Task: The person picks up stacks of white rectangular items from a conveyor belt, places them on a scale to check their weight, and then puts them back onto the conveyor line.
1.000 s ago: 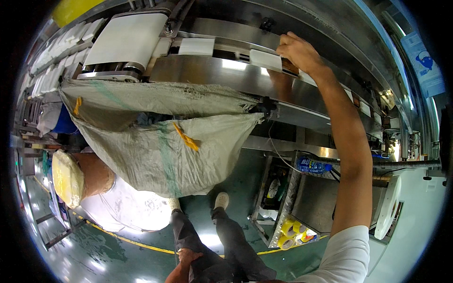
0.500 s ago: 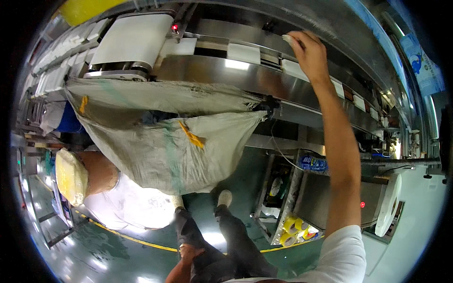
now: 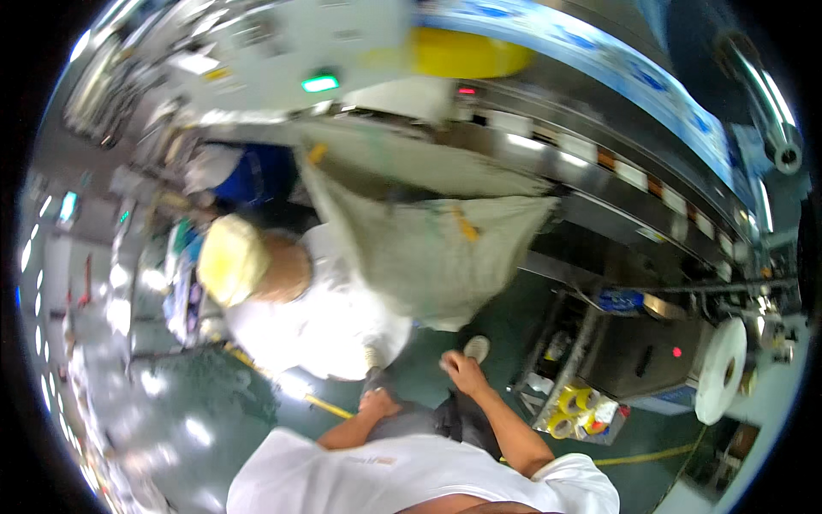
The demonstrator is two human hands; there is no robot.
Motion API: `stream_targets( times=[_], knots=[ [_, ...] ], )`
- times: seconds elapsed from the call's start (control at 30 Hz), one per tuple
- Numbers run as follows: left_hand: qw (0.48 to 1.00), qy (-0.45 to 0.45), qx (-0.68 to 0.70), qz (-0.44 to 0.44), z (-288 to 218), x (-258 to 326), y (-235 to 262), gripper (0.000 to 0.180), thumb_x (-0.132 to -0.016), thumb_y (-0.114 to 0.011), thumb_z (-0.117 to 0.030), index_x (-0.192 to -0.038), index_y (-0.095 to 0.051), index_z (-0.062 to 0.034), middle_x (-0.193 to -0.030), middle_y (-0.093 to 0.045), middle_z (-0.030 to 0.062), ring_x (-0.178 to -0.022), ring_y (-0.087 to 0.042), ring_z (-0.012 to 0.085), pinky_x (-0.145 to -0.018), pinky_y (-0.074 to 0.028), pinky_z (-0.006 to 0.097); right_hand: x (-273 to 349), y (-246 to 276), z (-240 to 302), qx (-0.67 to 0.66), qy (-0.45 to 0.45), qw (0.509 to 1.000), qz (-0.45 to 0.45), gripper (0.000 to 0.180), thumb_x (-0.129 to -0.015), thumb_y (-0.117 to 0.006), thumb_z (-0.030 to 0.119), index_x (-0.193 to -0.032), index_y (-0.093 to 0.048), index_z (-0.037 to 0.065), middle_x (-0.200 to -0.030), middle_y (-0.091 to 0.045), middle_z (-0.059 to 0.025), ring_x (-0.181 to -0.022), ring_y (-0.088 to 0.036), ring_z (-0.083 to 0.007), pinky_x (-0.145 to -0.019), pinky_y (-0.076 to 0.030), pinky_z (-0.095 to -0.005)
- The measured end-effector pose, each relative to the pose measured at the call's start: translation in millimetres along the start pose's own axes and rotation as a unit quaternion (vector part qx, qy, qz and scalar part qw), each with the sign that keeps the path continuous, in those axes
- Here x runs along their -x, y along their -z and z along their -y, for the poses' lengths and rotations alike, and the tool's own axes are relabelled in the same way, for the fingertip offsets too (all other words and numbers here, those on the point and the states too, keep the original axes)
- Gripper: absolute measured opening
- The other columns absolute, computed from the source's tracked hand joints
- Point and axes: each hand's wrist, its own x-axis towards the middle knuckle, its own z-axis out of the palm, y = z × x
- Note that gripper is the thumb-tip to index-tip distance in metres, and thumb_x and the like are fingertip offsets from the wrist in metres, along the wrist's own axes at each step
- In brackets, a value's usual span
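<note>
My left hand [image 3: 381, 402] rests on my left thigh, fingers lying against the dark trousers. Held low in front of my right leg is my right hand [image 3: 465, 374], its fingers curled in; whether something small sits in them cannot be made out. Beyond both hands a large grey-beige woven sack [image 3: 428, 265] hangs with its mouth gaping, an orange strip [image 3: 465, 223] on its side. Neither hand touches it. Behind the sack runs a metal conveyor with flat white packs [image 3: 631, 176] spaced along it.
A co-worker in white with a yellow cap [image 3: 231, 259] is close on my left, beside the sack. At right stands a dark-topped unit [image 3: 638, 355] with a large white roll [image 3: 721, 371] at its end. Yellow tape rolls [image 3: 565, 413] sit low beside it. A blue bin [image 3: 257, 174] stands far left.
My right hand has come down from above the conveyor, where it pinched a small white thing, to before my right leg. My view has swung left; my left hand stays on my thigh.
</note>
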Motion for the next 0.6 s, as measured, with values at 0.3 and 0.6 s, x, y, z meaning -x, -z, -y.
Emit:
stream_targets(
  times=[0.3,0.6],
  knots=[
    [0.852,-0.437,0.189,-0.22,77.2,67.7,98.5,0.034,-0.086,-0.072,-0.028,-0.109,-0.069,-0.0038,-0.101,-0.07,0.0194,-0.1,-0.066,0.0375,-0.087,-0.055,0.048,-12.3,-239.1,-31.4,0.167,-0.026,0.917,0.362,0.031,-0.085,-0.074,0.029,-0.11,-0.076,0.01,-0.115,-0.075,-0.0145,-0.106,-0.07,-0.0356,-0.092,-0.055,-0.0463],
    [0.734,-0.642,0.206,-0.088,133.0,282.4,247.4,0.023,-0.096,-0.069,-0.013,-0.116,-0.067,-0.0017,-0.116,-0.066,0.0125,-0.106,-0.065,0.0246,-0.091,-0.055,0.034,-101.3,-292.1,96.9,0.17,-0.09,0.966,0.174,0.037,-0.091,-0.069,0.031,-0.121,-0.071,0.009,-0.126,-0.07,-0.014,-0.114,-0.068,-0.031,-0.098,-0.053,-0.0434]
  ],
)
